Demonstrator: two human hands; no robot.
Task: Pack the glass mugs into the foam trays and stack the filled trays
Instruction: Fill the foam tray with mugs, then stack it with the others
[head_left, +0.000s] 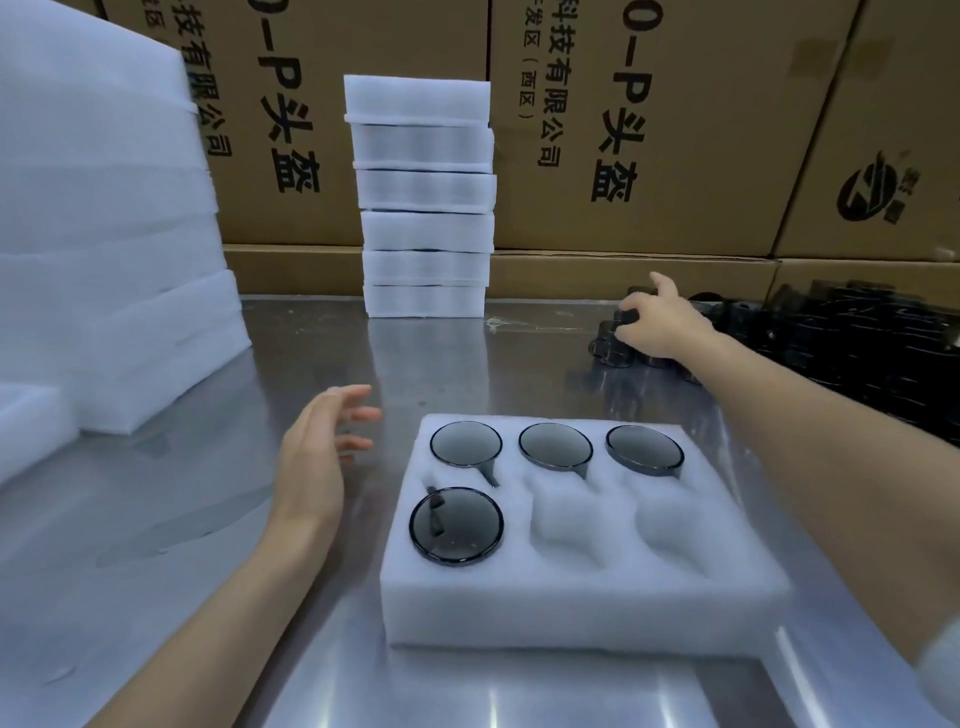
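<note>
Mugs lie under right hand, beyond the foam tray.

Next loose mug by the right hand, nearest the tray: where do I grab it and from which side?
Judging by the blurry view, take the loose mug by its rim from above. Its handle seems to stick out left, and more mugs crowd it on the right and behind, under the right hand, so a side grip looks blocked.
</note>
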